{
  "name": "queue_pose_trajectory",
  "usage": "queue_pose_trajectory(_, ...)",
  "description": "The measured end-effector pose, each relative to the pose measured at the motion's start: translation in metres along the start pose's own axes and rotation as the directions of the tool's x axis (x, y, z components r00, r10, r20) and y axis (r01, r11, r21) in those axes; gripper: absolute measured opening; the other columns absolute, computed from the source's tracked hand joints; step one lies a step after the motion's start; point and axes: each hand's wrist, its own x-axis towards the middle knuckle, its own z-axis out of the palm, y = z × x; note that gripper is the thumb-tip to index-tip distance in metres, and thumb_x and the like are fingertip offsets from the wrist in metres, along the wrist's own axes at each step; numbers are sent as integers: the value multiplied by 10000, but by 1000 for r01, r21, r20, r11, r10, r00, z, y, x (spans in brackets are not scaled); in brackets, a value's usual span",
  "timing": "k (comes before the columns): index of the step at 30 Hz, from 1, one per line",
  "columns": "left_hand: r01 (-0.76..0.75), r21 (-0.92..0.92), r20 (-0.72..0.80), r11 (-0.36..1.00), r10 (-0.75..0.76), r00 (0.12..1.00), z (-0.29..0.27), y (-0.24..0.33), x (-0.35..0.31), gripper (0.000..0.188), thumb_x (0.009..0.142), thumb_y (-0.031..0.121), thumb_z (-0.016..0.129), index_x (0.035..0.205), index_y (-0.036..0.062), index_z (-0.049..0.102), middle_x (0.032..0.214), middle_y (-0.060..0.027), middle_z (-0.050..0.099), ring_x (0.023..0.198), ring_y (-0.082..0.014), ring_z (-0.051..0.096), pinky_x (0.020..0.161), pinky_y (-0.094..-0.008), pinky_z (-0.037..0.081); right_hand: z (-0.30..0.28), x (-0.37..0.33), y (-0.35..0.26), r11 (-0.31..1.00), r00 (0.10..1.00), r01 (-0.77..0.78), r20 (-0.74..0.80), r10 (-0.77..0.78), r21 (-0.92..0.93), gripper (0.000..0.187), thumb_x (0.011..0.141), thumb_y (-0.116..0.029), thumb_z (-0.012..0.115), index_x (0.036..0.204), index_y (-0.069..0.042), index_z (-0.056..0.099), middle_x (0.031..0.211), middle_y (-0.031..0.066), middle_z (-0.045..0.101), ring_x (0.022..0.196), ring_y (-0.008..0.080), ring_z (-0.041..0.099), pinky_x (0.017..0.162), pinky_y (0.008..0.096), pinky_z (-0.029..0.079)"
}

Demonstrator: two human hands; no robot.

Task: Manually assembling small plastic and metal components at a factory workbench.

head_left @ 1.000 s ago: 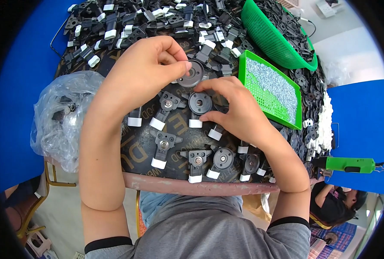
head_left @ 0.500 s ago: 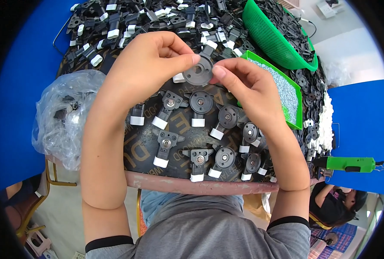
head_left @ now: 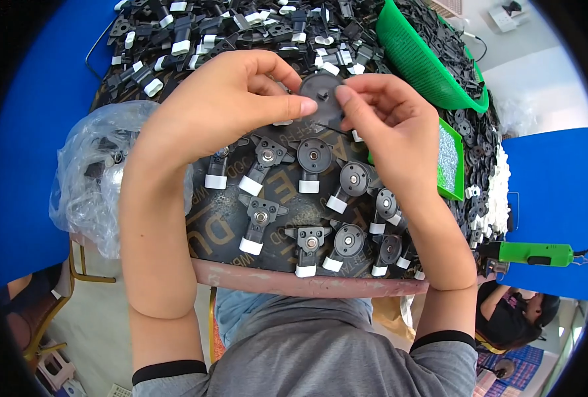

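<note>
Above the far middle of the table I hold a black round plastic disc [head_left: 319, 84] with a small stub at its centre. My left hand [head_left: 241, 92] pinches its left edge between thumb and fingers. From the right, the thumb and fingers of my right hand [head_left: 394, 122] close on the opposite edge. Below my hands several black parts with white ends lie in loose rows. Some have a round disc on top, like this disc-topped part [head_left: 314, 156]; others, like this winged part [head_left: 261, 217], show a bare metal centre.
A heap of black parts with white ends [head_left: 181, 33] covers the table's far side. At right are a green basket [head_left: 413, 63], a green tray [head_left: 458, 165] of small metal pieces, white pieces [head_left: 499, 192] and a green power tool [head_left: 535, 254]. A clear plastic bag [head_left: 89, 192] sits left.
Both hands have shifted slightly to the right. The disc has turned in my fingers and now shows a stub at its centre instead of a ringed hole.
</note>
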Motion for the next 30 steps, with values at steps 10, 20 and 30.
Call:
queue_pose_trajectory(10, 48, 143, 42, 989, -55, 998, -12, -7, 4, 262, 849, 141, 709, 1060, 7, 631, 781, 24, 644, 698, -19, 530, 594, -189, 398, 5, -14, 5, 915, 969, 236, 146, -198, -326, 437, 751, -116, 809, 1121, -36, 591, 1039, 56, 650, 785, 141, 615, 655, 256, 497)
queue_pose_trajectory(20, -106, 125, -185, 986, 128, 974, -21, -9, 5, 295, 889, 217, 676, 1109, 24, 640, 845, 18, 650, 772, -25, 545, 684, -195, 421, 14, -9, 12, 690, 866, 500, 295, -404, -523, 470, 615, -157, 865, 1036, -73, 672, 1046, 79, 644, 938, 268, 582, 823, 355, 488)
queue_pose_trajectory(30, -140, -57, -267, 988, 120, 956, -26, -4, 4, 308, 913, 91, 528, 1200, 51, 633, 1082, -22, 652, 881, -49, 551, 810, -190, 436, 30, -19, 31, 698, 850, 523, 355, -388, -489, 464, 629, -191, 864, 1024, -49, 666, 1086, 85, 626, 1007, 296, 550, 901, 400, 445)
